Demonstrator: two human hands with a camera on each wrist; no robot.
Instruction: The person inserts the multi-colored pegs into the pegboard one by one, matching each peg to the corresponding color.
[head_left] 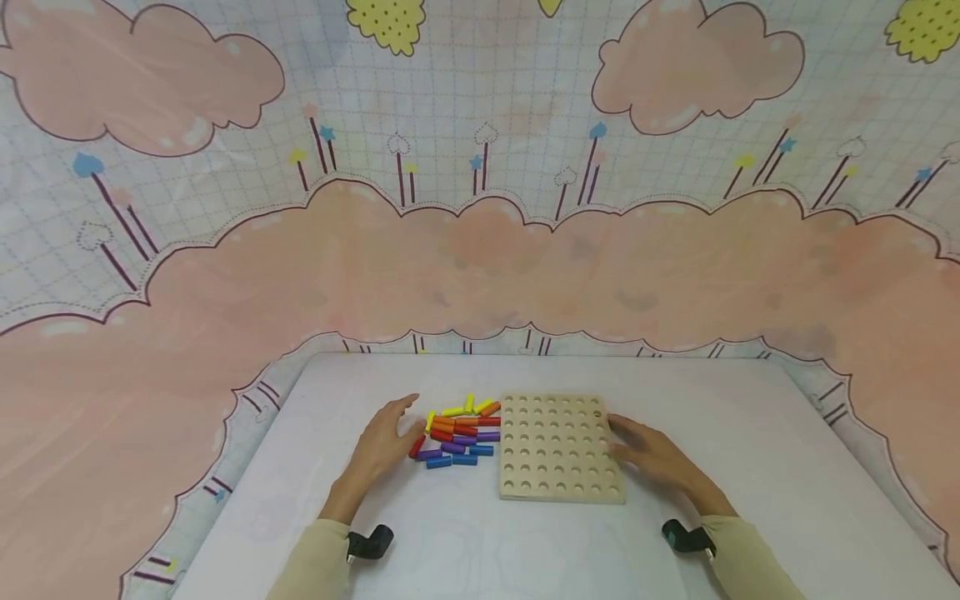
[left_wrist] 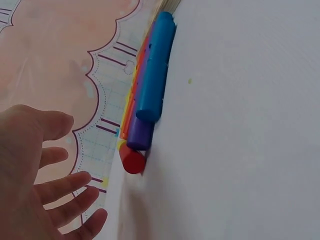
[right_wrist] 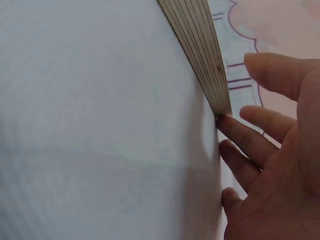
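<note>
A square wooden board [head_left: 561, 448] with rows of round holes lies flat on the white table. Left of it is a loose group of short round pegs in blue, purple, red, orange and yellow; a blue peg [head_left: 465, 459] lies at the near side and a red peg [head_left: 417, 447] at the left end. My left hand [head_left: 381, 442] is beside the left end of the pegs, fingers spread and holding nothing; the left wrist view shows its palm [left_wrist: 25, 170]. My right hand [head_left: 652, 450] is at the board's right edge, its loosely extended fingertips [right_wrist: 227, 122] right at the board's corner.
The white table [head_left: 420, 550] reaches out to both sides and toward me. Behind it hangs a cloth [head_left: 480, 267] printed with clouds. A black wrist camera [head_left: 371, 542] sits on the left wrist and another black camera [head_left: 684, 537] on the right.
</note>
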